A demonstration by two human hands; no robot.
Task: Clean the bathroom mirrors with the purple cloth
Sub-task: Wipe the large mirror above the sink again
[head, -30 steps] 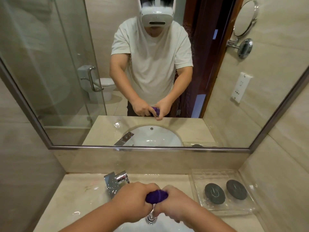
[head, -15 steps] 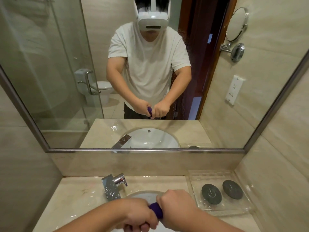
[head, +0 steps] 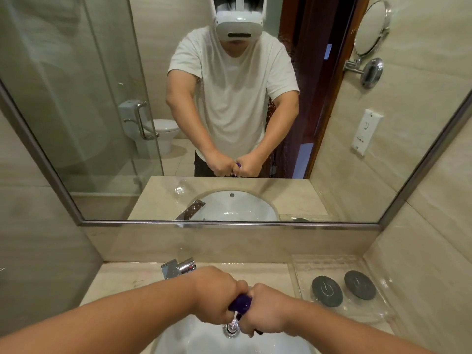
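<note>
The twisted purple cloth (head: 240,302) is bunched between your fists, left grip (head: 217,295) and right grip (head: 265,312) both clenched on its ends. You hold it over the white ceramic basin (head: 204,338) at the desk's front edge, likely so wrung water drains there, well short of the steel-framed wall mirror (head: 76,98).

Beige stone counter (head: 122,284), white basin (head: 204,338) set in.
Chrome tap (head: 178,268) just beyond left hand (head: 217,295); basin under it and right hand (head: 265,310); clear tray (head: 301,267) right of right hand, two dark round discs (head: 327,290) in it.
</note>
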